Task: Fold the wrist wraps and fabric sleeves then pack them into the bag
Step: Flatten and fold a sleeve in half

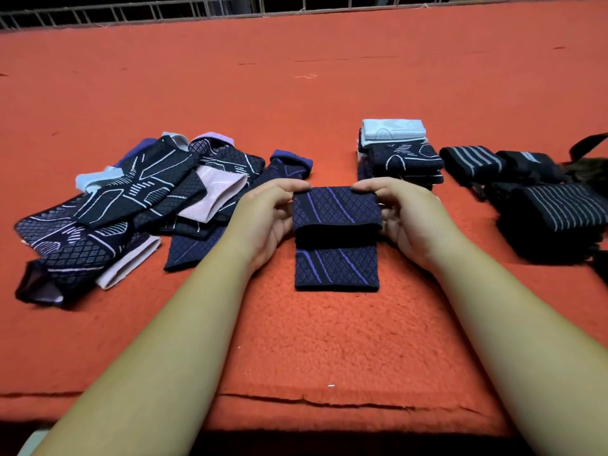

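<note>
Fingers of the left hand (270,209) and right hand (399,210) curl onto the top corners of a navy purple-striped sleeve (336,238), pinching its folded-over flap at the middle of the orange blanket (329,340). Unfolded sleeves (108,205) lie heaped left; a folded stack (399,153) sits behind, striped black wrist wraps (539,199) right.

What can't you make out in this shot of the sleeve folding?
Head view: bag, cut off by the right edge, only a strap shows.
Unfolded pile: sleeves overlap, count unclear.
Folded stack: lower pieces hidden under top ones.
Left hand and right hand: some fingertips hidden behind the sleeve they pinch.
</note>
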Demonstrator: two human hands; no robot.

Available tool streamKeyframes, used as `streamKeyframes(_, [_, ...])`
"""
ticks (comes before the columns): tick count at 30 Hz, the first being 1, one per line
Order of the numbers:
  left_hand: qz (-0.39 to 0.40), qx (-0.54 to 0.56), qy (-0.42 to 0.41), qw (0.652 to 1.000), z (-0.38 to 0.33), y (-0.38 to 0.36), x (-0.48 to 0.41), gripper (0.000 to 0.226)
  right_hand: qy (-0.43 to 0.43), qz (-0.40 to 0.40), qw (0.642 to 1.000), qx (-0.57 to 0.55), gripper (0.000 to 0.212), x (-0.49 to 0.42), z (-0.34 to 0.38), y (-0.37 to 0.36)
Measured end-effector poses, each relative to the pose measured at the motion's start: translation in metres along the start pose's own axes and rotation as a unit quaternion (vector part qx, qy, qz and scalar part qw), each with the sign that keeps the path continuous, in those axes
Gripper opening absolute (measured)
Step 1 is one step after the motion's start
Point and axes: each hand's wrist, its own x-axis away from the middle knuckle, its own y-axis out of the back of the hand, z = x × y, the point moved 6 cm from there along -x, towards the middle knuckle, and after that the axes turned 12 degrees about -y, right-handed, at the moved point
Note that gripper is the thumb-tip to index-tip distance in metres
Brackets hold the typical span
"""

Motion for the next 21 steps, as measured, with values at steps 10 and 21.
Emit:
streamKeyframes(10, [0.035, -0.03, 0.023, 0.999, 0.011, -0.003, 0.003, 0.043, 0.099, -0.008, 0.979, 0.18, 0.04, 0.011, 0.003, -0.001])
streamKeyframes(21, [0.03, 0.012, 0.012, 0.999, -0.001, -0.006, 0.008, 0.026, 0.068, 0.028, 0.953, 0.294, 0.019, 0.009, -0.006, 0.002])
